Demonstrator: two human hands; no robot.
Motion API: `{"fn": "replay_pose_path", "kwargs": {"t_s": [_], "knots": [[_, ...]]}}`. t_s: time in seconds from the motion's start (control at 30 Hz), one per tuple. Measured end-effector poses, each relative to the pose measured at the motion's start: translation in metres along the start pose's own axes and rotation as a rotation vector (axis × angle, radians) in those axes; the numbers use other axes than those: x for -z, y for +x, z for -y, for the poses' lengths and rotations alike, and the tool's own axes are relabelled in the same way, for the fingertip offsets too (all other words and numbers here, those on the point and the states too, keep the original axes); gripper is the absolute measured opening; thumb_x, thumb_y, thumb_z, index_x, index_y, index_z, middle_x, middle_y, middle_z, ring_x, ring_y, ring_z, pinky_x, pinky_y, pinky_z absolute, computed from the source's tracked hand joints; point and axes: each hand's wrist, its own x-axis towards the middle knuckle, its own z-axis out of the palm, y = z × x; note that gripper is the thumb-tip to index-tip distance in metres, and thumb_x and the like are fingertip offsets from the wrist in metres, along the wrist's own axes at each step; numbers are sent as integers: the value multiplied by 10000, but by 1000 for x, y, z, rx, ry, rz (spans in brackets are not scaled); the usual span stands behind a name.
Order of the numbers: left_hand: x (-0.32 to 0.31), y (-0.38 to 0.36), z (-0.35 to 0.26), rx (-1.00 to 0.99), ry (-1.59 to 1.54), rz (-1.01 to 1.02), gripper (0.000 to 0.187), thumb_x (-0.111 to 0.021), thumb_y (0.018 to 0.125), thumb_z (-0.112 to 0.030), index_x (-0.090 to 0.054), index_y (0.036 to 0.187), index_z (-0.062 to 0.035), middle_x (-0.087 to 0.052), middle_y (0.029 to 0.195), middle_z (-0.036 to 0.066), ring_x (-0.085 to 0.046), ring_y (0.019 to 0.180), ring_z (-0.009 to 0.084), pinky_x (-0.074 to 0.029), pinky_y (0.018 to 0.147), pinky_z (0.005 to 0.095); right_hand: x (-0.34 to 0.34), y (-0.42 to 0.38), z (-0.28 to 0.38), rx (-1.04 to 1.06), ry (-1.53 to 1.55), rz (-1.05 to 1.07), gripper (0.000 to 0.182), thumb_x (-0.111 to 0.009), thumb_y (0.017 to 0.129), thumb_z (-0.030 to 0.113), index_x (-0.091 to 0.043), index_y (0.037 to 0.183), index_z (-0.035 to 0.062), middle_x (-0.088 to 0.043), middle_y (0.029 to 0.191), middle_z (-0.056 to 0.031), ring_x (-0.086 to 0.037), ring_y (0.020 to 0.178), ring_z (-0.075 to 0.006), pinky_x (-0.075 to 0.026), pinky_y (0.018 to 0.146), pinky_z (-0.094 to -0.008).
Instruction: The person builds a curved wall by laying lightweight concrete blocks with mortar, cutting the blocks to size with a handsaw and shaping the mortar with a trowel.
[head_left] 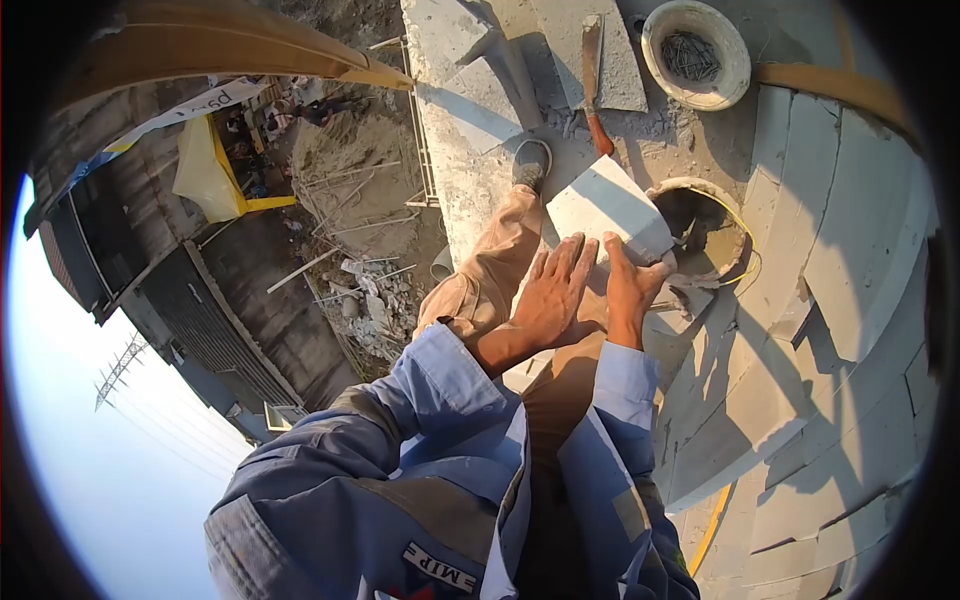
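A pale rectangular block (612,207) lies tilted in front of me, part sunlit and part in shadow. My left hand (550,290) rests against its near edge, fingers stretched out and slightly apart. On the block's near right corner is my right hand (632,285), with its thumb spread from the fingers. Just right of the block stands a round bucket (743,222) with a yellow rim, holding something dark and wet-looking. A saw-like tool (592,75) with a red handle lies beyond the block, its handle pointing at it.
A white bucket (745,75) full of nails stands at the top right. Stacked grey slabs (850,230) cover the right side. Slabs (480,100) also lie ahead. My shoe (532,163) is near the ledge, with a drop to rubble (370,295) on the left.
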Motion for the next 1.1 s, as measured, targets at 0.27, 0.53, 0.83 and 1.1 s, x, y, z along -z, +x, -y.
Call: {"fn": "replay_pose_path", "kwargs": {"t_s": [0.27,0.53,0.83,1.1], "knots": [[95,48,163,40,159,-316,630,-635,894,-268,-424,1416,16,-485,1411,236,-440,1339,423,-345,1114,506,-189,-57,79,-152,113,139,1230,-867,715,534,-195,1420,-218,-365,1394,-382,-458,1299,-454,-417,1082,-494],[156,92,292,-69,150,-177,774,-795,689,-150,-448,1369,-22,-563,1243,197,-546,1173,395,-461,1007,447,-216,10,44,34,545,113,543,-725,928,392,-576,1239,-27,-662,1040,-137,-653,930,-207,-526,807,-342],[146,123,254,-110,392,-231,948,-909,612,-340,-437,1391,-74,-538,1338,173,-497,1271,381,-329,1121,531,-250,227,-48,636,-721,-166,428,-689,912,302,-517,1225,68,-602,1136,-198,-650,991,-432,-534,832,-521],[135,129,264,-181,312,-294,921,-931,565,-311,-476,1334,-89,-592,1278,116,-561,1154,335,-379,1008,478,-270,237,-46,471,-715,-2,344,-580,915,188,-471,1207,43,-661,1092,-228,-646,1053,-436,-530,839,-550]]}}
